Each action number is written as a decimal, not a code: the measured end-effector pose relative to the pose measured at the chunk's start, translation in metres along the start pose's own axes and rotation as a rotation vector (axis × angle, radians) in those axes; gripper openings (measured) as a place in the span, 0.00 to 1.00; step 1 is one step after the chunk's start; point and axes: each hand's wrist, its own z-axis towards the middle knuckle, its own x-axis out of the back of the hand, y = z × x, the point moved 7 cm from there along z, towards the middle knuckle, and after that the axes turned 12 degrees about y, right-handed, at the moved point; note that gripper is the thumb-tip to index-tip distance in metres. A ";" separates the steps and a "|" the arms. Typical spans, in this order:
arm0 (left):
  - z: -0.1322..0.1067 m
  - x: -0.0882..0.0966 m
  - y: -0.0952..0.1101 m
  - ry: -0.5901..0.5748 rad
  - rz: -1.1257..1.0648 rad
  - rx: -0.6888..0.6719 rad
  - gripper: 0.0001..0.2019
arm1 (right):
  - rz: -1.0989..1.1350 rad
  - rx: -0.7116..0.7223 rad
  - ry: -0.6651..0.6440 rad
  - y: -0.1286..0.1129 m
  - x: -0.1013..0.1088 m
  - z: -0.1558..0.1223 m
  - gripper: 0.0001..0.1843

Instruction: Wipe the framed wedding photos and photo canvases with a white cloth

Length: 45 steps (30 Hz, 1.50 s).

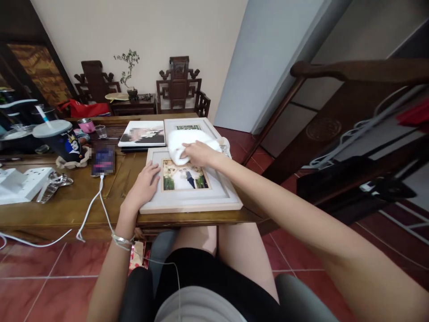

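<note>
A pale picture frame (191,205) with a wedding photo (185,176) lies flat at the table's front edge. My left hand (145,183) rests on its left border, fingers stretched out. At the frame's far side, my right hand (197,153) is closed on a white cloth (191,137), fluffy and bunched, pressed against the frame. Part of the cloth is hidden by my fingers. Behind it lies a second pale frame (204,125), partly covered by the cloth. To the left of that is a photo album (144,133) with a picture on its cover.
On the wooden table (100,205) to the left are a phone (103,161) on a white cable, a dark lidded cup (63,141) with a straw, a white power strip (27,183) and a small glass (101,131). A wooden chair (331,120) stands close on the right.
</note>
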 end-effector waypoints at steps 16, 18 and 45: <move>-0.002 -0.007 -0.012 0.081 -0.019 0.021 0.26 | 0.151 -0.017 -0.092 -0.018 0.033 -0.149 0.34; -0.002 -0.006 -0.011 0.083 -0.032 0.028 0.26 | 0.208 -0.025 -0.110 -0.028 0.040 -0.165 0.35; -0.004 0.003 -0.007 0.134 -0.026 0.092 0.26 | 0.256 0.027 -0.123 -0.069 0.022 -0.128 0.35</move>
